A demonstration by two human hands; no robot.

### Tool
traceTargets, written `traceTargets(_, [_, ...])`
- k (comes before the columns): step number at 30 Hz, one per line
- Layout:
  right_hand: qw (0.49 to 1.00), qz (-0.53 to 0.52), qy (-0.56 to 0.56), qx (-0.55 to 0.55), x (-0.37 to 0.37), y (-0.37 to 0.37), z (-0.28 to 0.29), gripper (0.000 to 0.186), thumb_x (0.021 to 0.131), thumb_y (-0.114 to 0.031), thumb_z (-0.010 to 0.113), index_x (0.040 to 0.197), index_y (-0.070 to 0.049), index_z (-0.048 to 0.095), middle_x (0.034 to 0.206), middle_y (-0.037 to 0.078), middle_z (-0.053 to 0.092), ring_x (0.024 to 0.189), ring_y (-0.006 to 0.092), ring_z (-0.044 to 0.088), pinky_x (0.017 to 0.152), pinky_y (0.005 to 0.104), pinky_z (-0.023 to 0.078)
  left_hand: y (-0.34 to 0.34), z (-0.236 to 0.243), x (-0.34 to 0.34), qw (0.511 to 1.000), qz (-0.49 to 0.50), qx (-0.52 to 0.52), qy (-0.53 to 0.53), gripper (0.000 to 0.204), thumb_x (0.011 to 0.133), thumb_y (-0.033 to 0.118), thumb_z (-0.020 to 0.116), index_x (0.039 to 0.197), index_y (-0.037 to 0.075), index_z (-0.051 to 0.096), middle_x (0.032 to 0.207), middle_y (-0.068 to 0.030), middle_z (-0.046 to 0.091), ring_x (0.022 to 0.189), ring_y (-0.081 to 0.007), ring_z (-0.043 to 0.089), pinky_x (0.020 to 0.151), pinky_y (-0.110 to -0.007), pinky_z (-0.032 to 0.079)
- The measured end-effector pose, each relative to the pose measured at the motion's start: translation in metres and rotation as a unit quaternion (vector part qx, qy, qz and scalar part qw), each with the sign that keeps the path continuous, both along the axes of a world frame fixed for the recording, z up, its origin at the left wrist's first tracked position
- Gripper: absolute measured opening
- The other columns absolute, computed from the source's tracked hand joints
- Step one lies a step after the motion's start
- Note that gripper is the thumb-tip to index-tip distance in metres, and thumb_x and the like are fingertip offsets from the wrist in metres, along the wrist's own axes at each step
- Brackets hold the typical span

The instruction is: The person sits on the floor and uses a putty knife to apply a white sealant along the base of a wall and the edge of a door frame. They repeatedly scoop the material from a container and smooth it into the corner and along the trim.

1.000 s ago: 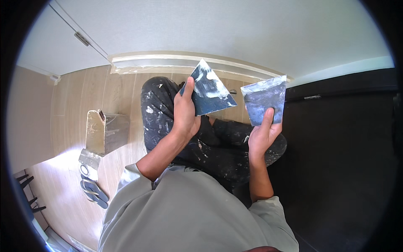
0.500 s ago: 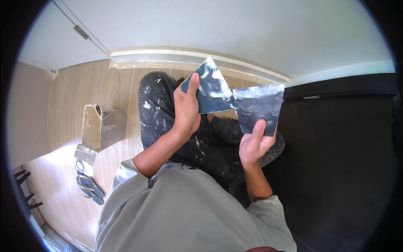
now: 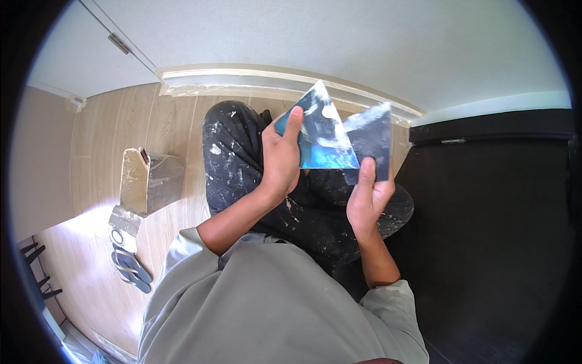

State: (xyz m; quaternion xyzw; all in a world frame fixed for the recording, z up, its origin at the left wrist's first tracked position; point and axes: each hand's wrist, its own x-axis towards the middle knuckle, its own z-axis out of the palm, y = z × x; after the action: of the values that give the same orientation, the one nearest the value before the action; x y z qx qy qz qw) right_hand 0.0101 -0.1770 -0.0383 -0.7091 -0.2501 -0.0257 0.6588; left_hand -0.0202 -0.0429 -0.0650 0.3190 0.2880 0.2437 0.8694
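My left hand [image 3: 282,151] is closed round a dark, pointed flat blade [image 3: 327,139] smeared with white paste, thumb along its face; the lower part shines blue. My right hand [image 3: 371,200] grips a second dark flat blade [image 3: 374,145], tapered and streaked white along its upper edge, with the thumb pressed on its face. The left blade overlaps the right one; I cannot tell whether they touch. Both are held over my paint-spattered dark trousers [image 3: 230,151], in front of my grey shirt [image 3: 279,303].
An open box-like container [image 3: 163,182] stands on the wooden floor [image 3: 97,151] at left, beside a putty-smeared piece with a ring shape [image 3: 124,224] and a flip-flop [image 3: 130,267]. Ahead are a white panel [image 3: 291,33] and taped track [image 3: 291,82]; a black board [image 3: 485,242] lies at right.
The left blade has moved right; the right blade dipped, then rose leftward and now sits partly behind the left one.
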Motion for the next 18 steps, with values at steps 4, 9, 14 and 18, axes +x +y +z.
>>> traceTargets(4, [0.997,0.012,0.019,-0.073,0.001,-0.010,0.006,0.024,0.096,-0.012,0.044,0.110,0.005,0.054,0.094,0.010,0.060,0.087,0.0125,0.052,0.078,0.0274,0.042,-0.002,0.011,0.004,0.999,-0.021,0.032,-0.014,0.030,0.094,0.025,0.054,0.091,-0.005,0.062,0.077,-0.0017,0.061,0.066,-0.0042,0.053,0.056,-0.021,0.043])
traceTargets(9, [0.994,0.039,-0.006,-0.105,0.006,-0.012,0.026,0.024,0.095,-0.012,0.048,0.111,0.005,0.053,0.090,0.008,0.060,0.082,0.0109,0.052,0.074,0.0267,0.043,0.003,0.015,0.003,0.995,-0.035,0.087,-0.011,0.031,0.095,0.025,0.054,0.089,-0.005,0.062,0.075,-0.0003,0.060,0.065,-0.0036,0.050,0.055,-0.021,0.042])
traceTargets(14, [0.985,0.042,0.008,-0.165,0.002,-0.011,0.028,0.024,0.093,-0.008,0.050,0.112,0.006,0.053,0.077,0.007,0.060,0.068,0.0105,0.053,0.063,0.0260,0.044,0.006,0.011,0.005,0.988,-0.038,0.147,-0.008,0.035,0.095,0.028,0.053,0.087,-0.005,0.061,0.072,0.0004,0.059,0.062,-0.0031,0.049,0.054,-0.021,0.041])
traceTargets(18, [0.984,0.059,0.015,-0.170,-0.001,-0.014,0.024,0.026,0.091,-0.008,0.052,0.113,0.007,0.053,0.074,0.011,0.060,0.067,0.0111,0.055,0.062,0.0277,0.045,0.012,0.015,0.002,0.980,-0.068,0.189,0.012,0.037,0.095,0.030,0.053,0.086,-0.005,0.060,0.065,-0.0011,0.058,0.051,-0.0049,0.051,0.043,-0.022,0.041])
